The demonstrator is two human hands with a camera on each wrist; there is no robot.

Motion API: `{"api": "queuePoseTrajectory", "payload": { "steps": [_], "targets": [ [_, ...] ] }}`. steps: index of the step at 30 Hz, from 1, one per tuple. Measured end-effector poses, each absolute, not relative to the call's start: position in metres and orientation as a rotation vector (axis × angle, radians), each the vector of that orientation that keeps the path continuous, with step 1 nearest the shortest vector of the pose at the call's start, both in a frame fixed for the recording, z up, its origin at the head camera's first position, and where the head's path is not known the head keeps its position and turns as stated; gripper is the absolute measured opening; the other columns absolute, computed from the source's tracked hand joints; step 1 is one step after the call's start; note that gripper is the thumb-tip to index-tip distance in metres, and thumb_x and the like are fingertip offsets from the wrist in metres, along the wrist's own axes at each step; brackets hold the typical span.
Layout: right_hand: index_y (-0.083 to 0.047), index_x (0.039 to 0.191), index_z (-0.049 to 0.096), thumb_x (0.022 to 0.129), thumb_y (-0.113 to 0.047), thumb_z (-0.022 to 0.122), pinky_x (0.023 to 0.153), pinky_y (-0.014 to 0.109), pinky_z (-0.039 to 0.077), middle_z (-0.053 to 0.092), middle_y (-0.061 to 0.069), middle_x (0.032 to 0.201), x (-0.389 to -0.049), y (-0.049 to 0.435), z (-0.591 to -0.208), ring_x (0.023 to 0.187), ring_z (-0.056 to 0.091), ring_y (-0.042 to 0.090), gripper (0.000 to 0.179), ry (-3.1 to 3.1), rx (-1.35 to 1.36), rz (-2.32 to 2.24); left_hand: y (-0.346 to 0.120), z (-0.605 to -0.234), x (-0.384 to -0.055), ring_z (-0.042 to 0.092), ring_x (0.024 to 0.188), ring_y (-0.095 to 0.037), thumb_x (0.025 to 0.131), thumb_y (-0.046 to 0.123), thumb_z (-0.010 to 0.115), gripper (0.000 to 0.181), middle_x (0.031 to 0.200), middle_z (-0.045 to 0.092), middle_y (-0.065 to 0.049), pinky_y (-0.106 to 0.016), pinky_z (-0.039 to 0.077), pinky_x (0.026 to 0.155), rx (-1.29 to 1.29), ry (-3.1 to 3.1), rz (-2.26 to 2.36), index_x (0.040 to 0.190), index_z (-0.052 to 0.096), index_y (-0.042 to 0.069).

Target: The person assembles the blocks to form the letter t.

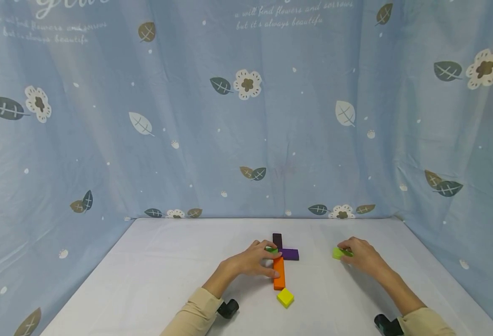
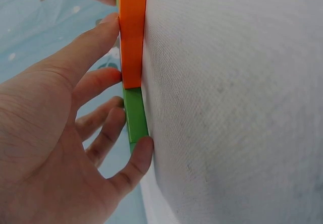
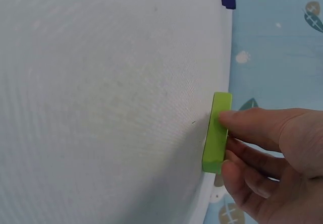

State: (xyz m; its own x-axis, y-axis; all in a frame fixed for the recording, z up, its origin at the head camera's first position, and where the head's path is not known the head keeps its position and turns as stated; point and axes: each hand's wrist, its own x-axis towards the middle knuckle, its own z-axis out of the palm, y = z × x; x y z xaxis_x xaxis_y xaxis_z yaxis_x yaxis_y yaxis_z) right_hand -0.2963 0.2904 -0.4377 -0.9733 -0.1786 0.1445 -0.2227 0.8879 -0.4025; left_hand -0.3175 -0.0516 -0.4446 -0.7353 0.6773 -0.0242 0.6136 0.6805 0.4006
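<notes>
A cross of wooden blocks lies on the white table: a dark purple block (image 1: 277, 241) at the far end, a purple block (image 1: 290, 254) to the right, a green block (image 1: 272, 250) to the left and an orange block (image 1: 279, 275) nearest. My left hand (image 1: 252, 259) spreads over its left side. Its thumb touches the orange block, and its fingers rest along the orange and green blocks (image 2: 135, 115). Away to the right, my right hand (image 1: 364, 255) pinches a light green block (image 3: 217, 133) between thumb and fingers, close to the table surface.
A yellow block (image 1: 285, 297) lies just in front of the orange block. Behind the white table (image 1: 166, 261) and along its sides hangs a blue curtain (image 1: 196, 135) with leaf and flower prints. A black wrist camera (image 1: 228, 309) sits beneath the left sleeve.
</notes>
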Motion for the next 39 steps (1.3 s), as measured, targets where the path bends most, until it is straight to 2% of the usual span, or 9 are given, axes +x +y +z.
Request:
{"api": "queuePoseTrajectory", "payload": {
  "steps": [26,39],
  "targets": [
    [0.005,0.109,0.071,0.08,-0.002,0.075,0.085,0.05,0.053,0.068,0.016,0.104,-0.297,0.2931,-0.4426,0.094,0.064,0.028,0.031,-2.954,0.284,0.663,-0.0516,-0.4436,-0.3166,0.038,0.125,-0.017,0.086,0.05,0.07,0.065,0.15,0.04,0.002,-0.031,0.042,0.101,1.066,2.732,0.531,0.142,0.053,0.023],
    [0.007,0.106,0.071,0.078,-0.001,0.075,0.081,0.048,0.053,0.069,0.013,0.099,-0.2945,0.2907,-0.4379,0.091,0.064,0.026,0.03,-2.945,0.357,0.666,-0.0514,-0.4419,-0.3155,0.039,0.126,-0.018,0.086,0.049,0.071,0.065,0.15,0.041,0.001,-0.031,0.042,0.101,1.062,2.729,0.543,0.142,0.053,0.022]
  ]
}}
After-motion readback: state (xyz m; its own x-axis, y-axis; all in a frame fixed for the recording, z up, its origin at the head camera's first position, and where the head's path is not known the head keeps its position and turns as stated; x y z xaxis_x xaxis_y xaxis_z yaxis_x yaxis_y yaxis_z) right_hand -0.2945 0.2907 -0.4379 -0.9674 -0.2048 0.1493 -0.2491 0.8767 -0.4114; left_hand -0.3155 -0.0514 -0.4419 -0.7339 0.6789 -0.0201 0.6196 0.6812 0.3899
